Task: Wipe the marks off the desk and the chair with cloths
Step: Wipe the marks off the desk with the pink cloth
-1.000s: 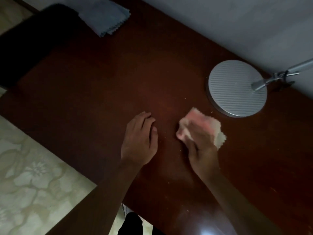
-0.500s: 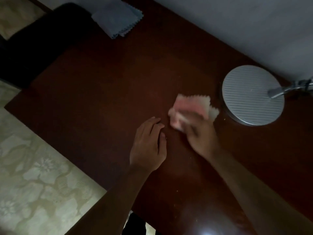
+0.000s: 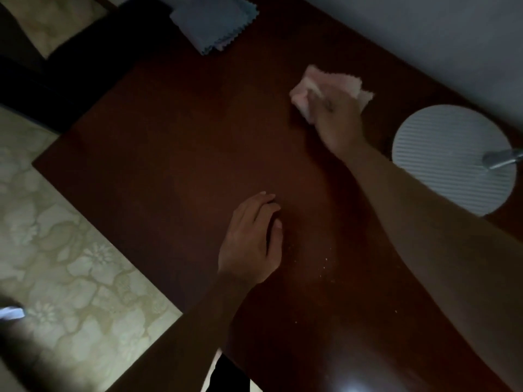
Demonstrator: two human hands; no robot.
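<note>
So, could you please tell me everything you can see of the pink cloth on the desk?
The pink cloth is a soft, pale pink fabric with white showing at its right side and zigzag-cut edges. It is bunched and folded rather than spread flat, and looks blurred. It lies on the dark brown desk toward the far edge, left of the round lamp base. The right hand grips it from above, covering its near side.

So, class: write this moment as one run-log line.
right hand: wiping desk with pink cloth | left hand: flat on desk | blue cloth: unused, far corner | crumbs: remain
</note>
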